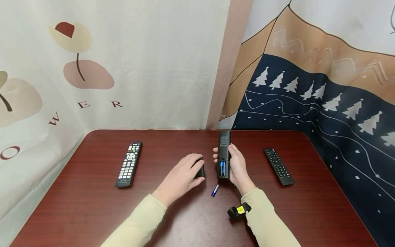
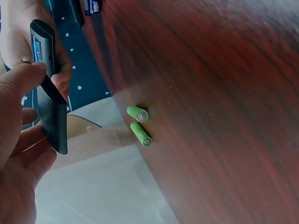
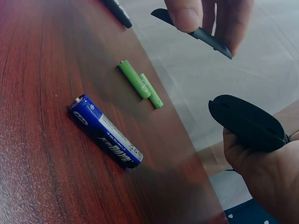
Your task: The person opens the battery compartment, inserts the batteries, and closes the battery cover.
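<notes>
In the head view my left hand [image 1: 182, 176] pinches a small black battery cover [image 1: 200, 168] between thumb and fingers. The cover also shows in the right wrist view [image 3: 201, 35]. My right hand [image 1: 238, 166] grips a black remote control [image 1: 224, 145], its back facing up and its battery compartment uncovered. Blue batteries [image 1: 222, 168] lie inside that compartment. A gap separates the cover from the remote. On the table below lies a loose blue AAA battery [image 3: 107, 133]. Two green batteries [image 2: 138, 113] rest side by side on the tabletop, out of sight in the head view.
A long remote with white buttons [image 1: 129, 164] lies on the left of the reddish-brown table [image 1: 77, 212]. Another black remote [image 1: 278, 167] lies to the right. Patterned cloth [image 1: 160, 68] hangs behind the table's back edge. A black wrist camera [image 1: 236, 212] sits at the right sleeve.
</notes>
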`<state>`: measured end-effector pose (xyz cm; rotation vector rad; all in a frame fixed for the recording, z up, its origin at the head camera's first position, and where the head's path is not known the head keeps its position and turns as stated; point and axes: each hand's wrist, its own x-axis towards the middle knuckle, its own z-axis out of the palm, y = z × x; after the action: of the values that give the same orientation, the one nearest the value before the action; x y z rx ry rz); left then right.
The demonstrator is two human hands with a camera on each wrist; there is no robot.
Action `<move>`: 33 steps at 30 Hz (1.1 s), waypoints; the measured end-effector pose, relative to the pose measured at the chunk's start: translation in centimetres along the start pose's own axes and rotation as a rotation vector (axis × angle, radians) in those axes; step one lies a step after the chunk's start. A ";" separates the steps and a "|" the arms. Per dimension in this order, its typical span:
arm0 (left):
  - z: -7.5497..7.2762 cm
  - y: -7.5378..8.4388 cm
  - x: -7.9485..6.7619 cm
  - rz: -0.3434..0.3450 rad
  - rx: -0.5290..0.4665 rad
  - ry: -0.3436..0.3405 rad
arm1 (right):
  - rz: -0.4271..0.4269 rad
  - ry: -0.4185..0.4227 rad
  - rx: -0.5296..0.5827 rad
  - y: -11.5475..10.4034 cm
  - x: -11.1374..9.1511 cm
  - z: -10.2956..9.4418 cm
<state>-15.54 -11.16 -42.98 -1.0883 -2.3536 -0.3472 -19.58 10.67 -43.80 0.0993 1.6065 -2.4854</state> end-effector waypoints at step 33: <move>1.0 2.6 1.7 0.073 -0.061 -0.020 | -0.009 -0.047 0.018 0.2 -0.3 0.8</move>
<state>-14.83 -7.95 -42.85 -1.2080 -2.3278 -0.3854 -19.18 9.92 -43.57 0.0355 1.5700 -2.4892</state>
